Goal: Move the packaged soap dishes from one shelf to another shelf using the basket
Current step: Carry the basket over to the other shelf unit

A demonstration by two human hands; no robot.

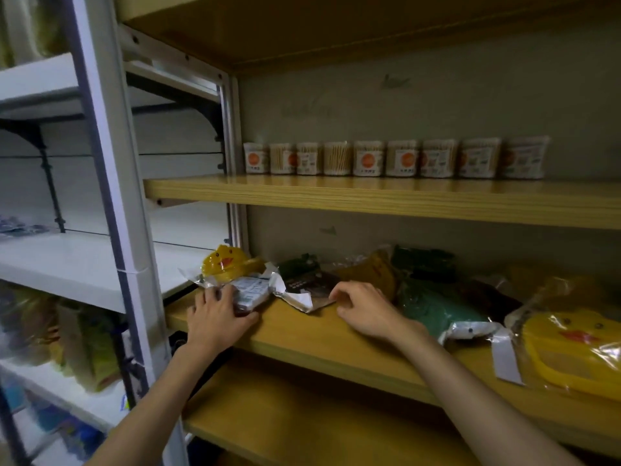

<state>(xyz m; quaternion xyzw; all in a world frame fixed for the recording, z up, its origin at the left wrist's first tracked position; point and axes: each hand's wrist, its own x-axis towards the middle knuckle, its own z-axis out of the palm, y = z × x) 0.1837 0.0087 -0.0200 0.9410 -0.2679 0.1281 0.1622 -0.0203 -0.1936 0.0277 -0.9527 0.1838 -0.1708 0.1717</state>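
Note:
Several packaged soap dishes lie along a wooden shelf (302, 334). A yellow duck-faced one (225, 264) in clear wrap sits at the left end, and my left hand (216, 316) grips the front of its package. Beside it lies a dark package (307, 287) with a white flap. My right hand (363, 309) hovers at that package's right corner with fingers loosely curled, holding nothing. Further right lie a green dish (437, 307) and another yellow duck dish (571, 351). No basket is in view.
Several toothpick jars (396, 158) line the back of the wooden shelf above. A white metal shelf unit (111, 196) stands to the left with goods on its lower levels. A lower wooden shelf (302, 428) lies under my forearms.

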